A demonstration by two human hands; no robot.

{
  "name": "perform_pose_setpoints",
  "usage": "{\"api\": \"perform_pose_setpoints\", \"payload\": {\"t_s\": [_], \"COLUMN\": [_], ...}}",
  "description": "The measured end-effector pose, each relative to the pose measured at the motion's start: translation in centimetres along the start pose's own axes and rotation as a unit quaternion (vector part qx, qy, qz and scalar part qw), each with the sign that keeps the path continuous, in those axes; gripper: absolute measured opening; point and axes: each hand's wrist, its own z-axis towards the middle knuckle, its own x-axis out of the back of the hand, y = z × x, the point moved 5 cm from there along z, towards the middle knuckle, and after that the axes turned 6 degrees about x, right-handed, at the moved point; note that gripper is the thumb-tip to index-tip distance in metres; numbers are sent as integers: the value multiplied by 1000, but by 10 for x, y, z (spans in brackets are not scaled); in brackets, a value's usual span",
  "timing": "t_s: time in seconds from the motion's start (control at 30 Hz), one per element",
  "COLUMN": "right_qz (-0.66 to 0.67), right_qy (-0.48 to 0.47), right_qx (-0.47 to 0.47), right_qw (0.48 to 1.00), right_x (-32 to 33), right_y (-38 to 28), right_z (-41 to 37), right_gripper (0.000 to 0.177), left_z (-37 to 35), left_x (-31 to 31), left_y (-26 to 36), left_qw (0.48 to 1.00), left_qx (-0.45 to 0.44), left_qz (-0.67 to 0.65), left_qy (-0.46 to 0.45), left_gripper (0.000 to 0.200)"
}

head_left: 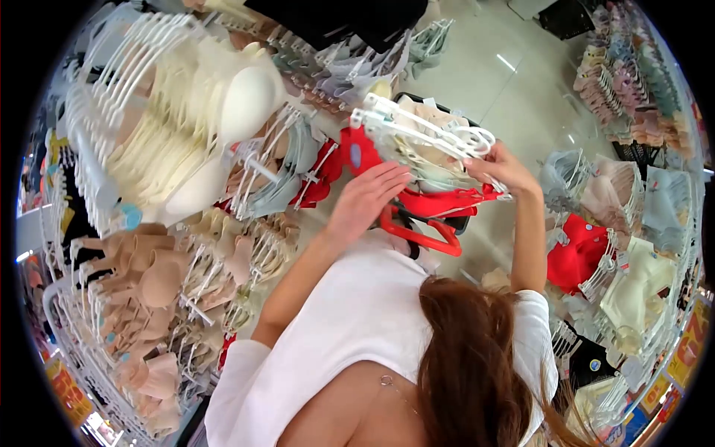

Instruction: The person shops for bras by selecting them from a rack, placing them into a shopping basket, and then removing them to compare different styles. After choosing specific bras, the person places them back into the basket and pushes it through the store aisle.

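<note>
My right hand (504,170) is closed around the hook ends of a bunch of white hangers (424,128), with bras in cream, pale green and red hanging from them. Against the left side of this bunch lies my left hand (372,195), its fingers stretched out and close together, near a red bra (360,151). Below the bunch is the red handle (424,237) of a cart or basket, whose dark rim shows partly behind the garments.
Racks of cream bras (201,123) and beige bras (145,276) stand at the left. At the right hang a red bra (577,253) and pale green ones (638,287). More racks are beyond the tiled floor (491,82).
</note>
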Motion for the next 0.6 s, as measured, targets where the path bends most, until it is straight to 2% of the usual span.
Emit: {"api": "perform_pose_setpoints", "payload": {"t_s": [0.07, 0.1, 0.13, 0.2, 0.23, 0.27, 0.33, 0.37, 0.4, 0.47, 0.5, 0.6], "right_qz": [-53, -103, -89, -87, -140, -146, -299, -350, -353, -415, -438, -450], "right_qy": [-49, -96, -139, -194, -187, -195, -131, -84, -93, -19, 5, -46], "right_qx": [71, 29, 13, 107, 166, 171, 215, 263, 266, 404, 433, 399], "right_qw": [995, 990, 986, 971, 958, 955, 921, 895, 892, 815, 788, 798], "right_x": [-23, -34, -48, -71, -78, -79, -77, -84, -96, -117, -123, -128], "right_y": [-29, -41, -52, -67, -85, -94, -110, -122, -128, -155, -169, -204], "right_z": [-13, -20, -24, -26, -27, -24, -19, -17, -14, -11, -8, 13], "right_gripper": [26, 26, 23, 19, 17, 17, 17, 16, 16, 14, 11, 12], "left_z": [8, 10, 8, -9, -14, -22, -44, -53, -62, -83, -94, -122], "left_x": [-31, -48, -60, -82, -82, -83, -88, -86, -84, -77, -83, -85], "left_y": [7, 13, 22, 37, 39, 42, 53, 57, 57, 61, 65, 63], "left_qw": [998, 996, 992, 970, 973, 973, 979, 988, 987, 979, 984, 981], "left_qx": [-25, -56, -88, -105, -104, -120, -155, -132, -141, -185, -168, -183], "left_qz": [50, 23, -3, 2, 28, 33, 55, 64, 63, -58, -42, -54], "left_qy": [-27, -60, -92, -220, -205, -196, -118, -45, -41, -60, -26, -37], "left_gripper": [60, 62, 64, 69, 69, 69, 68, 77, 77, 88, 97, 89]}}
